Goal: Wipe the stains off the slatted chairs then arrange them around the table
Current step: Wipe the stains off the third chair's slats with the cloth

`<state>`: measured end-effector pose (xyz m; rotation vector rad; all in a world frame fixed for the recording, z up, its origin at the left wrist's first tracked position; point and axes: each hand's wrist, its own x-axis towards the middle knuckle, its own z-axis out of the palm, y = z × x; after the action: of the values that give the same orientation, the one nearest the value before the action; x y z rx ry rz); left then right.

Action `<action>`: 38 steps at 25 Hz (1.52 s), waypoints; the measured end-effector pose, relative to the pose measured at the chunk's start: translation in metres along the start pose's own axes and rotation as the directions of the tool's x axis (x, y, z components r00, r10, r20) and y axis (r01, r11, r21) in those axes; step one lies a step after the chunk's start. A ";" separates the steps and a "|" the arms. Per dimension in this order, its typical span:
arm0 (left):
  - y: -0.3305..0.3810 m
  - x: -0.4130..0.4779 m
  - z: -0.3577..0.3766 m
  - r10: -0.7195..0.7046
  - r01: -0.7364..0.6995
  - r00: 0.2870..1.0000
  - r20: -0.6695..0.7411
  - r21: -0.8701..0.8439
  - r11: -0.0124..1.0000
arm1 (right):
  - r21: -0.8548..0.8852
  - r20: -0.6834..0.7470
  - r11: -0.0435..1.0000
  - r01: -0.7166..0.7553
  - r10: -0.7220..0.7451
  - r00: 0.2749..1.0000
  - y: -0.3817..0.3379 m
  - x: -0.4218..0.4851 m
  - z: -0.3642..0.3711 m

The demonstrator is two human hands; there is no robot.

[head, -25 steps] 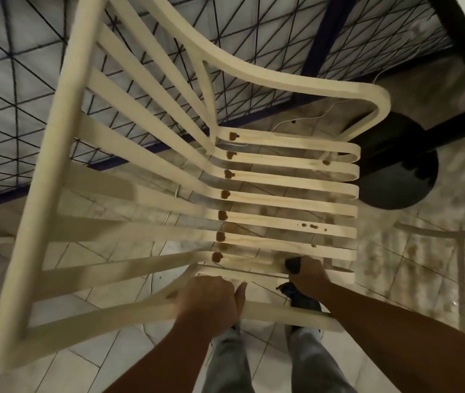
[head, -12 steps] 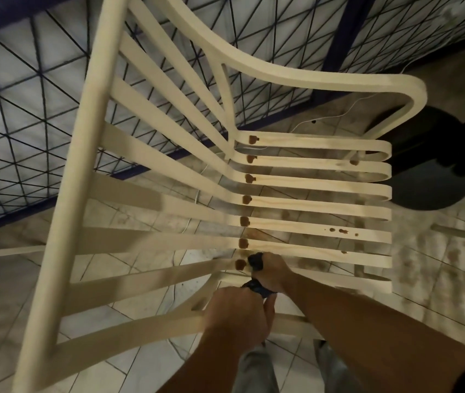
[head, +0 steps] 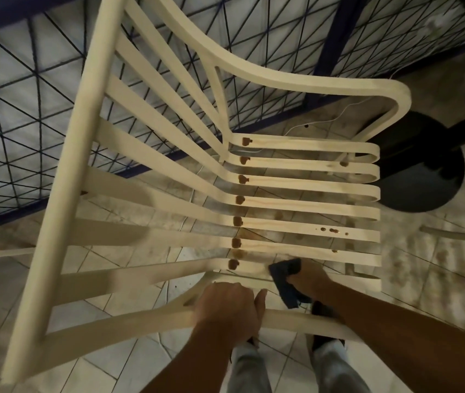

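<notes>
Cream slatted wooden chair [head: 310, 205] stands on the tiled floor [head: 112, 361], my left hand [head: 225, 310] gripping its armrest [head: 140, 330], my right hand [head: 308, 275] clutching a dark blue cloth [head: 285, 279] on the nearest slat, and I'd press hard across those brown stains [head: 237, 243].

Tiled patio or balcony, likely: blue metal lattice railing [head: 335, 38] 10–1 o'clock, round black table base [head: 418, 180] 2 o'clock, stained floor tiles [head: 140, 358].

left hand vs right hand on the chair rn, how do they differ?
Grip: the left hand wraps the near cream armrest rail bare; the right hand holds a dark blue cloth.
Place: the left hand sits on the outer frame; the right hand lies further in, cloth against the nearest seat slat.
Shared: both are on the same cream slatted chair.
</notes>
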<state>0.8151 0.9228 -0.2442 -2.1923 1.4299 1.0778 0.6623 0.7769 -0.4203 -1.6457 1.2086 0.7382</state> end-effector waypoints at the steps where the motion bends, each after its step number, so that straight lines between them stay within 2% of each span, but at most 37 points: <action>1: 0.001 -0.001 0.000 -0.002 0.002 1.000 -0.010 -0.003 1.000 | -0.019 -0.047 0.998 -0.067 0.066 0.997 0.017 0.000 -0.009; 3: 0.002 -0.003 -0.001 0.001 -0.001 1.000 -0.026 -0.012 1.000 | -0.001 -0.122 0.987 -0.158 0.156 0.980 0.039 -0.002 -0.023; 5: 0.001 -0.003 -0.002 0.004 -0.004 0.999 -0.038 -0.010 1.000 | 0.075 -0.124 0.981 -0.178 0.187 0.974 0.046 -0.003 -0.024; 10: 0.001 -0.001 0.001 0.010 -0.010 1.000 -0.022 -0.005 1.000 | 0.081 -0.090 0.996 -0.029 0.036 0.995 0.013 0.004 -0.004; 15: 0.000 0.004 0.003 0.002 -0.002 1.000 0.015 0.011 1.000 | 0.194 -0.043 0.981 -0.008 0.016 0.999 -0.050 0.025 0.043; 21: 0.001 0.009 0.003 0.005 -0.008 0.995 0.101 0.035 0.999 | 0.137 -0.073 0.990 0.015 -0.005 0.997 -0.086 0.031 0.063; 25: 0.000 0.007 0.003 0.001 -0.001 0.997 0.075 -0.002 1.000 | -0.072 -0.052 0.997 0.042 -0.046 0.998 -0.054 0.020 0.042; 27: -0.001 0.006 0.004 0.009 -0.009 0.999 0.041 -0.019 1.000 | -0.107 -0.043 0.994 0.025 -0.030 0.999 -0.026 0.015 0.023; 31: -0.002 0.006 0.005 0.022 -0.021 0.999 0.024 -0.048 0.999 | -0.009 -0.061 0.999 -0.038 0.038 0.997 0.004 0.009 0.008; 34: -0.002 0.008 0.006 0.017 -0.016 1.000 0.019 -0.045 0.999 | 0.021 -0.066 0.997 -0.074 0.075 0.995 -0.021 0.007 0.021; 38: -0.001 0.010 0.006 0.011 -0.010 0.997 0.072 -0.022 1.000 | 0.051 -0.025 0.998 0.023 -0.022 0.999 -0.075 0.020 0.057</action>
<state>0.8152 0.9202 -0.2556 -2.1401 1.4067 1.1684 0.7425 0.8278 -0.4349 -1.6277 1.2144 0.6696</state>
